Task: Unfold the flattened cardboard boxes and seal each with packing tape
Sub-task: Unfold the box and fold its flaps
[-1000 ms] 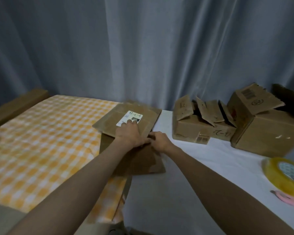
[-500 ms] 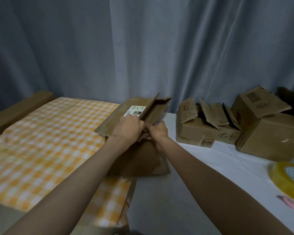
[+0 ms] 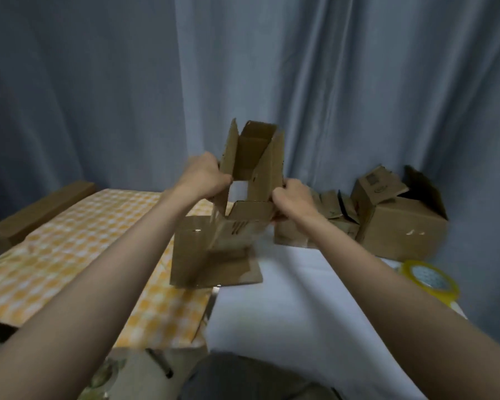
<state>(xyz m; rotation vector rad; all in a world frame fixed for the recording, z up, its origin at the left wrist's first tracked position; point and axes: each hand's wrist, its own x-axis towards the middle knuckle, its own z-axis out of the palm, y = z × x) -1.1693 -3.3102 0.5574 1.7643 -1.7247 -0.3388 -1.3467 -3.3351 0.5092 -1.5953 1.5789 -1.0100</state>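
1. A person lifts a small brown corrugated cardboard box (image 3: 251, 180) clear of the bench (image 3: 295, 298), opened into an open-ended sleeve with light showing through its middle; it is held in the air in front of the grey curtain (image 3: 358, 82).
2. The left hand (image 3: 204, 176) is closed on the sleeve's left wall, and the right hand (image 3: 292, 197) is closed on its right wall, near the lower flaps.
3. The card looks light and fairly stiff, yet creased and worn, so it would likely buckle if squeezed at mid-panel; the corner folds beside the flaps seem the soundest places to hold.
4. Below the raised box, one flattened brown cardboard piece (image 3: 214, 264) lies across the join between the orange-and-white checked cloth (image 3: 78, 249) and the white cover.
5. To the right stand two more brown boxes: a low open-flapped carton (image 3: 326, 223), partly hidden by the right hand, and a larger upright carton (image 3: 399, 223).
6. One roll of clear yellowish packing tape (image 3: 427, 280) sits at the right edge of the bench, well apart from both hands.
7. Judged from this, no box being worked on is taped yet.
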